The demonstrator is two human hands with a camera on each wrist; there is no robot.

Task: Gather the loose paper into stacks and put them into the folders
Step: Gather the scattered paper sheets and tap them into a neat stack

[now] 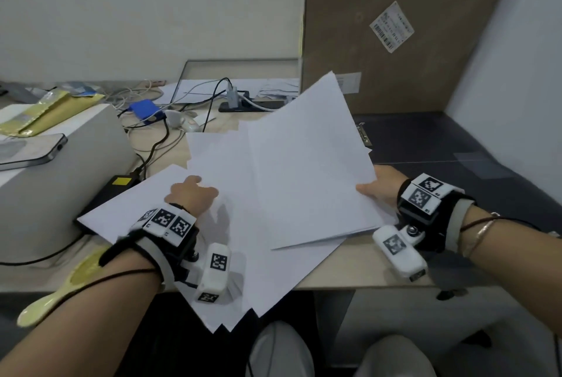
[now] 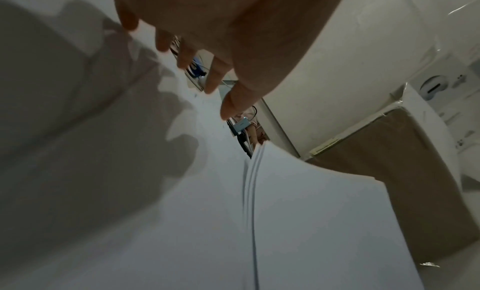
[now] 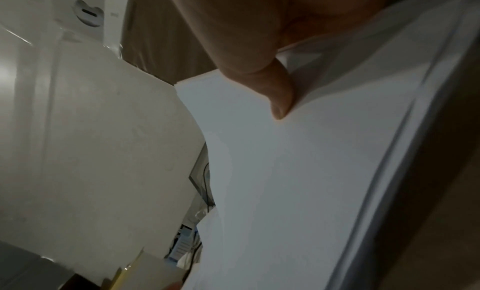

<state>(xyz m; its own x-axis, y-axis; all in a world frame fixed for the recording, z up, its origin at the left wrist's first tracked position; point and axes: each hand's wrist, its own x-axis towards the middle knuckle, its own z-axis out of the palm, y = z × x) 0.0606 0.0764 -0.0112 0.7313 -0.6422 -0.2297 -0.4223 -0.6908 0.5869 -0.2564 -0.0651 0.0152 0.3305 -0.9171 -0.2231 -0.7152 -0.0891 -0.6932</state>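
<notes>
Loose white sheets point(image 1: 231, 224) lie fanned over the desk, some hanging past its front edge. My right hand point(image 1: 375, 186) pinches the right edge of a small stack of sheets point(image 1: 307, 160), thumb on top, lifting it tilted above the others; the right wrist view shows the thumb point(image 3: 278, 97) on that stack point(image 3: 311, 181). My left hand point(image 1: 191, 194) hovers over the flat sheets point(image 2: 130, 191) with fingers point(image 2: 215, 76) spread and relaxed, holding nothing. A dark folder point(image 1: 425, 139) with a metal clip lies open on the right.
A grey box point(image 1: 60, 182) with a phone point(image 1: 30, 151) on it stands at left. Cables, a blue device point(image 1: 146, 110) and a power strip crowd the back. A cardboard box point(image 1: 395, 26) stands behind the folder. A yellow shoehorn-like tool point(image 1: 60, 288) lies at the front left.
</notes>
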